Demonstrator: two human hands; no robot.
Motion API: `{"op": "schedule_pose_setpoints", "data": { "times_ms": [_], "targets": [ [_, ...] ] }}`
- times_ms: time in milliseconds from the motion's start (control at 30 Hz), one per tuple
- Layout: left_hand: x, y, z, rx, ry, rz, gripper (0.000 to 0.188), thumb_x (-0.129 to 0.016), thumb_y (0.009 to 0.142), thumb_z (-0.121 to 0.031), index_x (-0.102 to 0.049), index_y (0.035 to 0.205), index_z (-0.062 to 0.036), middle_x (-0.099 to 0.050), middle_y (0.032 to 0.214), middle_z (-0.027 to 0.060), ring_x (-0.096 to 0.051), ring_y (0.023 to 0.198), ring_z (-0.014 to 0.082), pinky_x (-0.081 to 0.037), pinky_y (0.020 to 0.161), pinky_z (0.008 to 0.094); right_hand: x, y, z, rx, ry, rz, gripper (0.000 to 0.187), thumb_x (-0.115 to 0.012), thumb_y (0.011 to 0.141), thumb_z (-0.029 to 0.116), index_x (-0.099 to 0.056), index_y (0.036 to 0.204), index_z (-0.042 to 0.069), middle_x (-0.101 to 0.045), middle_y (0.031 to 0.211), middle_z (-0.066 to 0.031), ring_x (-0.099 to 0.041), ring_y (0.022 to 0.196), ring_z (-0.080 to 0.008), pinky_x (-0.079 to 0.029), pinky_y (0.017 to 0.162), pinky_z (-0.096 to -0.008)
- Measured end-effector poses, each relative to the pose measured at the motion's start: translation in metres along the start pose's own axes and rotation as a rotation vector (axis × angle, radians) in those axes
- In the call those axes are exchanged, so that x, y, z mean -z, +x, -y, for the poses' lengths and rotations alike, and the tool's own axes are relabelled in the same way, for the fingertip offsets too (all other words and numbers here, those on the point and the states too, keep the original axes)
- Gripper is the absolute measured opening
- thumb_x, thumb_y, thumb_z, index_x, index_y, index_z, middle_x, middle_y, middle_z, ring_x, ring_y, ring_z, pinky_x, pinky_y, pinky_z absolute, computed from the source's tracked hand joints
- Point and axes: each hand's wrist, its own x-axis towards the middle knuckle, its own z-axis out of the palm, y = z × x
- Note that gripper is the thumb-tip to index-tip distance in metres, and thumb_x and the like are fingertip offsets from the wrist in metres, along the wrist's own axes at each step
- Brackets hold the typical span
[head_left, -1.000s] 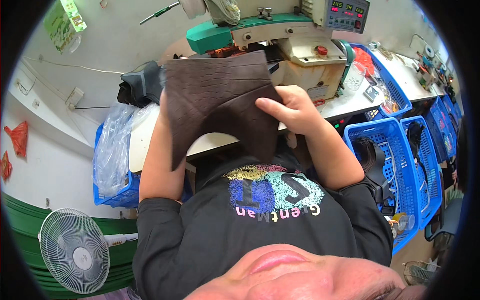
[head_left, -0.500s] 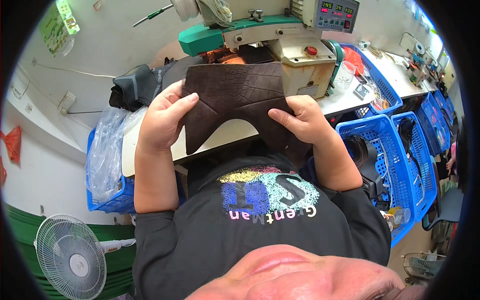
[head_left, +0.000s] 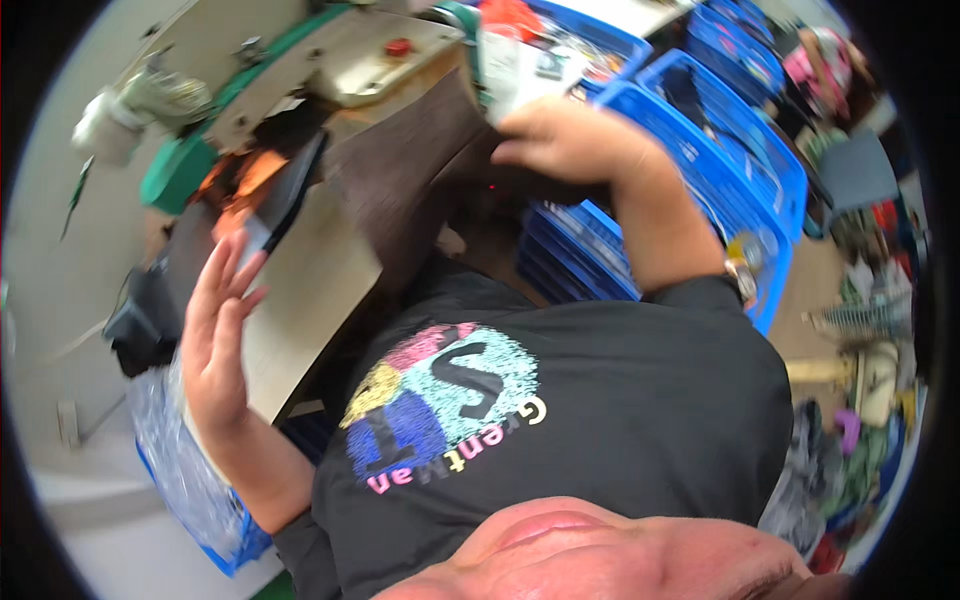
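A dark brown, crocodile-textured leather piece hangs tilted in front of the machine, blurred by motion. My right hand pinches its right edge between thumb and fingers. My left hand is off the leather, raised over the left end of the worktable, its fingers stretched out. Close to those fingertips lie dark sheet pieces and an orange part at the front of the green-and-cream machine. The leather hides part of the machine's front and of the table edge.
Blue plastic baskets stand to my right, with stacked blue crates below my right forearm. A clear plastic bag drapes over a basket at left. A grey chair and another person in pink are far right.
My left hand has let go of the leather and opened off to the left. My right hand keeps the leather, now tilted. The whole view has turned toward the right.
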Motion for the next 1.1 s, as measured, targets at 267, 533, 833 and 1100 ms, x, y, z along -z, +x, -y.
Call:
{"op": "schedule_pose_setpoints", "data": {
  "times_ms": [267,533,833,1100],
  "targets": [
    [0.065,0.004,0.063,0.001,0.46,-0.181,0.036,-0.049,0.105,-0.007,-0.057,0.138,0.0049,-0.05,0.151,0.0167,-0.047,0.139,0.0231,-0.034,0.115,0.0361,0.109,-0.166,-0.149,-1.086,-1.042,-0.19,0.027,-0.058,0.093,0.019,-0.068,0.117,0.012,-0.072,0.106,-0.0216,-0.069,0.104,-0.0389,-0.054,0.089,-0.0496],
    [0.04,0.014,0.072,-0.106,1.194,0.002,0.047,-0.058,0.1,-0.023,-0.054,0.145,-0.015,-0.047,0.156,0.0062,-0.039,0.146,0.03,-0.019,0.119,0.0597,-0.109,-0.307,-0.252,-1.373,-0.352,0.218,0.042,-0.047,0.103,0.028,-0.054,0.145,0.025,-0.062,0.137,-0.0155,-0.061,0.124,-0.0355,-0.048,0.106,-0.0446],
    [0.04,0.013,0.06,-0.228,1.213,0.032,0.045,-0.059,0.096,-0.013,-0.057,0.141,-0.0034,-0.053,0.149,0.0146,-0.045,0.141,0.0341,-0.03,0.116,0.0458,-0.095,-0.281,-0.234,-1.404,-0.146,0.037,0.031,-0.056,0.086,0.006,-0.077,0.107,0.013,-0.074,0.115,-0.0145,-0.07,0.107,-0.0301,-0.052,0.094,-0.0406],
    [0.034,-0.013,0.043,-0.328,1.317,-0.086,0.042,-0.059,0.097,-0.015,-0.059,0.136,-0.0004,-0.057,0.145,0.0175,-0.051,0.134,0.0367,-0.033,0.113,0.0469,-0.113,-0.209,-0.259,-1.16,0.385,-0.487,0.07,-0.074,0.083,0.053,-0.065,0.132,0.004,-0.067,0.132,-0.0149,-0.063,0.122,-0.0282,-0.047,0.105,-0.0386]
  ]
}}
